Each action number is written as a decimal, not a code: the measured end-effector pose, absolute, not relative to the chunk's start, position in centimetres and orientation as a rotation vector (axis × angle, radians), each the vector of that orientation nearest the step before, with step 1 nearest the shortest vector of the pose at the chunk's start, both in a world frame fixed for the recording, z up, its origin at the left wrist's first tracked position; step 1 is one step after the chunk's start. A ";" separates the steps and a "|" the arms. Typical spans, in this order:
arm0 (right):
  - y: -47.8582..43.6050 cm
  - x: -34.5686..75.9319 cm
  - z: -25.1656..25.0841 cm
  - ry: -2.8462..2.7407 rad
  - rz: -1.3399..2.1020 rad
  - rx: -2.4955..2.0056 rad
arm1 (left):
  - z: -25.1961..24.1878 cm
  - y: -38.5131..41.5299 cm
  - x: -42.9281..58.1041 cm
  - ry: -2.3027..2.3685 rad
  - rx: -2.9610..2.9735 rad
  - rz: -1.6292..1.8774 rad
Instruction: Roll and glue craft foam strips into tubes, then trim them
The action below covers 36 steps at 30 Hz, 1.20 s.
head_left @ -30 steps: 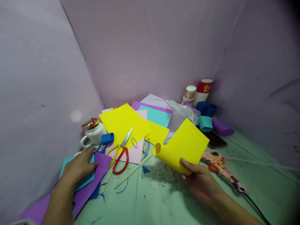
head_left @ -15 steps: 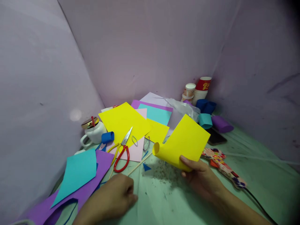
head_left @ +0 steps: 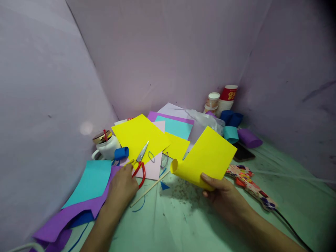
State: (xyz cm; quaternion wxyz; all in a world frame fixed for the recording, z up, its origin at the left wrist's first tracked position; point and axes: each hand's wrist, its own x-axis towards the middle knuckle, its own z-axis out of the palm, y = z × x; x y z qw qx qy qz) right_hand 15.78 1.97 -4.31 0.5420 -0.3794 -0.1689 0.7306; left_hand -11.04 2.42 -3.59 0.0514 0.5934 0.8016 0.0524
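Observation:
A sheet of yellow paper (head_left: pixel 212 154), its lower left edge curled into a tube, is pinched in my right hand (head_left: pixel 223 196) between the thumb and the fingers beneath. On the left, my left hand (head_left: pixel 124 185) bends over the handles of the scissors (head_left: pixel 141 154), its fingers closed around the yellow loop, with the fingertips partly hidden. The scissors' red loop shows beside the hand, and the blades lie pointing away over yellow and pink paper. Under my left wrist are a purple cut sheet (head_left: pixel 65 224) and a turquoise sheet (head_left: pixel 89 182).
A white mug (head_left: pixel 109 148) and a rolled blue paper piece (head_left: pixel 121 153) stand at left. Paper cups (head_left: pixel 225 101), rolled paper pieces (head_left: pixel 249 138) and a phone (head_left: pixel 244 153) are at right. A patterned glue gun (head_left: pixel 249 187) with a cord lies near my right arm. A thin stick (head_left: pixel 149 190) lies centrally.
My left hand has moved forward from the near table onto the scissors' handles. The turquoise and purple sheets beside it have shifted. My right hand and its yellow paper have stayed nearly still.

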 end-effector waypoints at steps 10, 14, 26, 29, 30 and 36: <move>1.9 15.9 -3.5 -0.303 1.773 -0.838 | -3.2 3.0 -10.7 2.425 1.602 0.694; 1.7 15.7 -3.3 -0.267 1.779 -0.793 | -1.8 2.1 -11.1 2.386 1.354 1.052; 1.3 15.3 -3.1 -0.324 1.815 -0.744 | -0.7 1.6 -2.9 1.384 1.152 1.254; 1.1 14.8 -3.8 -0.384 1.859 -0.687 | -2.2 1.2 -1.1 1.300 1.120 1.376; 1.0 14.7 -4.1 -0.410 1.874 -0.671 | -2.6 0.9 -0.7 1.300 1.115 1.432; 0.5 14.2 -5.2 -0.523 1.897 -0.591 | -2.8 -0.4 0.1 1.353 1.008 1.571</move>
